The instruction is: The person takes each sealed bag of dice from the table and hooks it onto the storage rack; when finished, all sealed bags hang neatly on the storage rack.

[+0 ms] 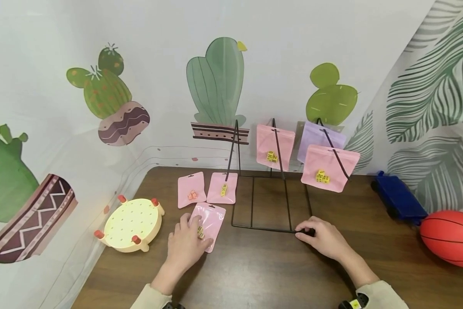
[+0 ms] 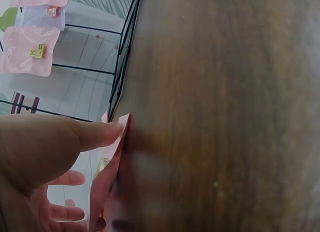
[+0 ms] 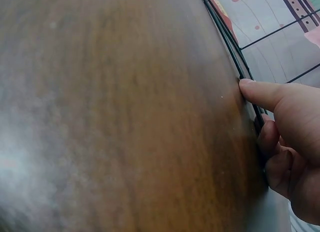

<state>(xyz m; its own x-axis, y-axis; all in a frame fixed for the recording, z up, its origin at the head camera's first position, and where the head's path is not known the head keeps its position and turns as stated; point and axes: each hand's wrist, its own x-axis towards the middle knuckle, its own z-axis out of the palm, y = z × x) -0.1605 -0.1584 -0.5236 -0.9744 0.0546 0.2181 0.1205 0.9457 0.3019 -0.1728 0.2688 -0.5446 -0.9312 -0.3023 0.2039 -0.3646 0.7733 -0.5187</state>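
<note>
My left hand point(image 1: 186, 243) holds a pink zip pouch point(image 1: 215, 218) with yellow dice near the table's middle left. In the left wrist view the thumb sits on the bowed edge of this pouch point(image 2: 107, 184), with the fingers along its other side. My right hand point(image 1: 325, 239) pinches the front right corner of a black wire display rack point(image 1: 262, 229), thumb and fingers around the wire. From the rack's right and middle prongs hang two pink pouches point(image 1: 312, 156) with yellow dice, plus a lilac pouch point(image 1: 306, 139) behind the front one.
Two more pink pouches lie behind my left hand: one with red dice point(image 1: 192, 195), another with yellow dice point(image 1: 223, 190) by the rack's left prong. A cream pegged round stand point(image 1: 132, 225) is at left. A blue toy vehicle point(image 1: 401, 197) and red ball point(image 1: 451, 238) are at right.
</note>
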